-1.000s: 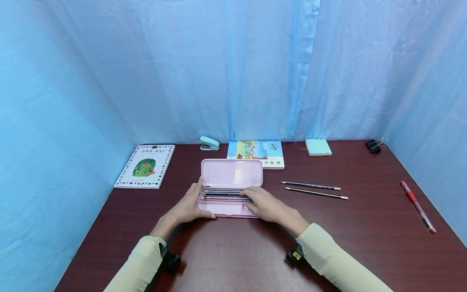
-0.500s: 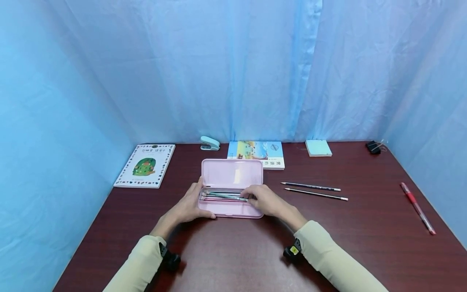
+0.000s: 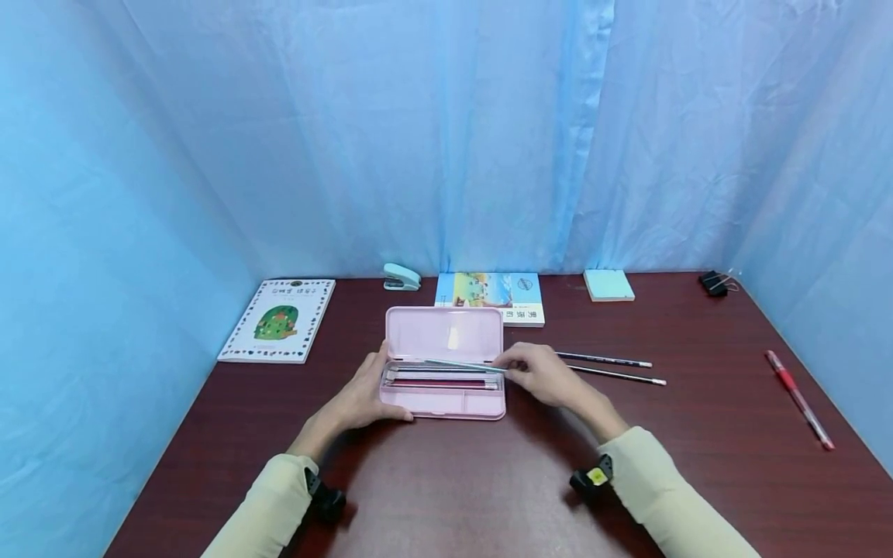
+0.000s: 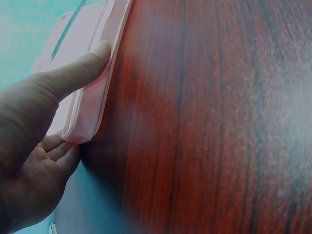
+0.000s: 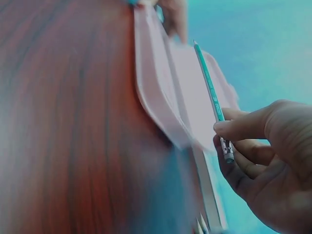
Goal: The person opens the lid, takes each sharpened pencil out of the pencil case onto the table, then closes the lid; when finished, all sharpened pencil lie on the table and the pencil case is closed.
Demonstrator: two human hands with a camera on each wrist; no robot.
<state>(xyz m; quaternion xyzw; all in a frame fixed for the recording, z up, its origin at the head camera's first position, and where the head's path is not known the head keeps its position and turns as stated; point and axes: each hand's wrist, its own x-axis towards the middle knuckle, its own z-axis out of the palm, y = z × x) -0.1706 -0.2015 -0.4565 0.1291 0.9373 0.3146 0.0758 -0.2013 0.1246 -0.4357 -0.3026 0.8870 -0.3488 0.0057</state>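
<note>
A pink pencil case (image 3: pixel 422 400) lies on the table with its lid (image 3: pixel 412 333) raised and several pencils (image 3: pixel 439 383) in its long compartment. My left hand (image 3: pixel 360 397) holds the case's left end; in the left wrist view its thumb (image 4: pixel 80 73) lies along the front edge and its other fingers are at the corner. My right hand (image 3: pixel 547 376) pinches a green pencil (image 5: pixel 208 87) near its eraser end, between thumb and fingers. That pencil slants above the back of the case, point to the left. Part of its eraser end is hidden by the hand in the head view.
Two dark pencils (image 3: pixel 614 361) lie right of the case, partly behind the right hand. A red pen (image 3: pixel 798 399) is farther right. Along the back are a stapler (image 3: pixel 401 277), book (image 3: pixel 488 291), sticky notes (image 3: pixel 609 285) and binder clip (image 3: pixel 713 284). Another book (image 3: pixel 277 319) lies left.
My right hand has drawn the green pencil up out of the case's compartment and moved right and slightly back with it. The left hand stays on the case.
</note>
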